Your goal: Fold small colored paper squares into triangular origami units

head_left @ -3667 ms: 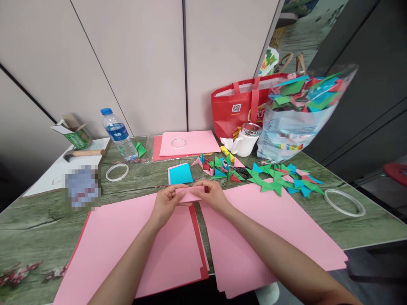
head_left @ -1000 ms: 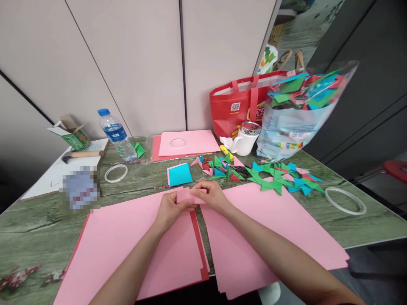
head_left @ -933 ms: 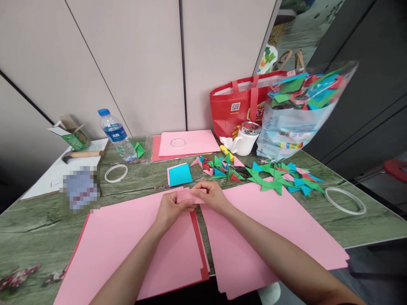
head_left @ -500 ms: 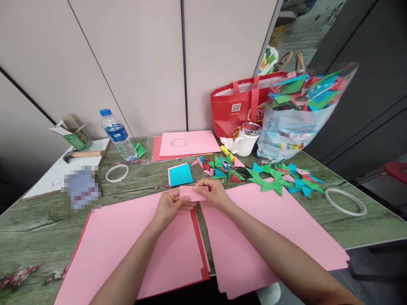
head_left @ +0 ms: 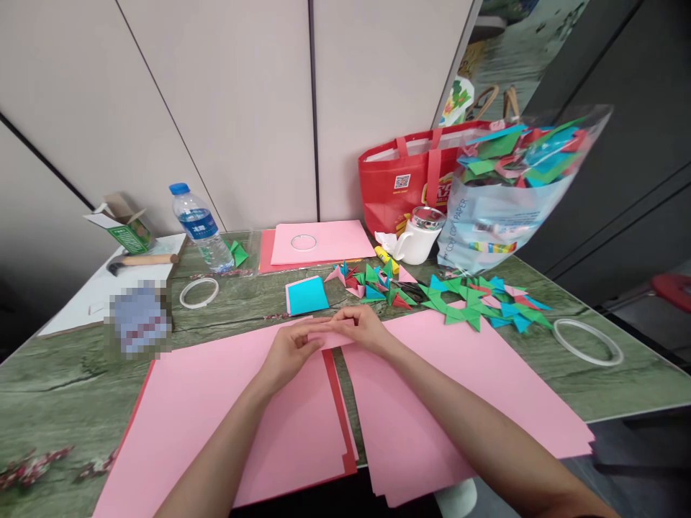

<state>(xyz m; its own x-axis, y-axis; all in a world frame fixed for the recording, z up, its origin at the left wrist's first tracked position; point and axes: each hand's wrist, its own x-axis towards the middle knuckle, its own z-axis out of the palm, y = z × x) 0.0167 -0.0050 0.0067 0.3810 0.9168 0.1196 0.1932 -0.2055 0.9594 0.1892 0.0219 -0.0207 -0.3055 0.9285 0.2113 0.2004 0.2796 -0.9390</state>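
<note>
A small folded piece of pink paper (head_left: 330,339) is held between my two hands, mostly covered by the fingers. My left hand (head_left: 291,351) grips its left part, thumb in front and fingers along the top edge. My right hand (head_left: 363,329) pinches the right part, its fingertips meeting those of the left. Beneath my left forearm lies a stack of large pink sheets (head_left: 216,403) with a red sheet showing at its edge. A second pink stack (head_left: 432,403) is under my right forearm. Just beyond my hands sits a small stack of blue and pink squares (head_left: 306,296).
Folded paper pieces (head_left: 372,282) and a green paper ring (head_left: 458,316) lie beyond the right stack. Behind stand a white mug (head_left: 418,241), a red bag (head_left: 389,194) and a plastic bag of folded paper (head_left: 491,208). A water bottle (head_left: 199,226) and hammer (head_left: 143,262) are left.
My hands have come closer together over the small pink paper. My left fingers have moved up to its top edge, and less of the paper shows.
</note>
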